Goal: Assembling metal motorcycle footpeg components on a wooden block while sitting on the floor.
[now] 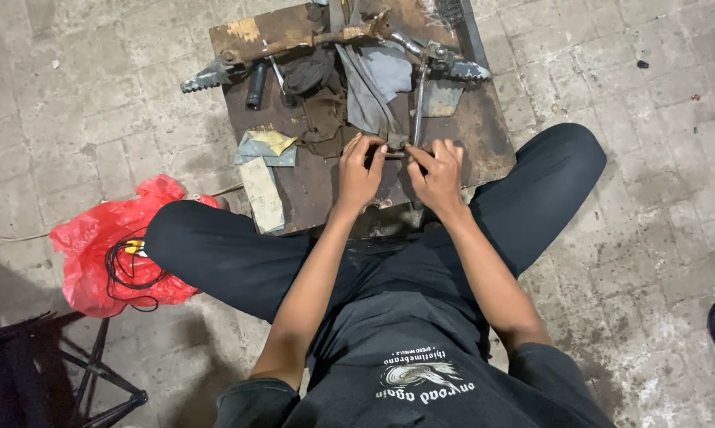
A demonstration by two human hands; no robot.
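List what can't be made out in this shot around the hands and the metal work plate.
- Small part between left hand and right hand: head view, covered by fingers.
- Metal plate far edge: cut off by the top frame edge.
- Black cable ends on red bag: too small.

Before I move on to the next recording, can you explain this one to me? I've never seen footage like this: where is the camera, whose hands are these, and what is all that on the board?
There is one picture only, from a camera worn on the person's head, looking down. The person sits cross-legged on a paved floor, so you see their own legs, arms and both bare hands.

In front of them lies a rusty metal board. On it are a motorcycle footrest bar with toothed pegs at both ends, a grey rag, folded sandpaper sheets and a black cylindrical part.

The left hand and right hand meet at the near end of a thin metal lever, pinching a small part there; what it is cannot be told.

A red plastic bag with black cable on it lies on the floor at the picture's left.
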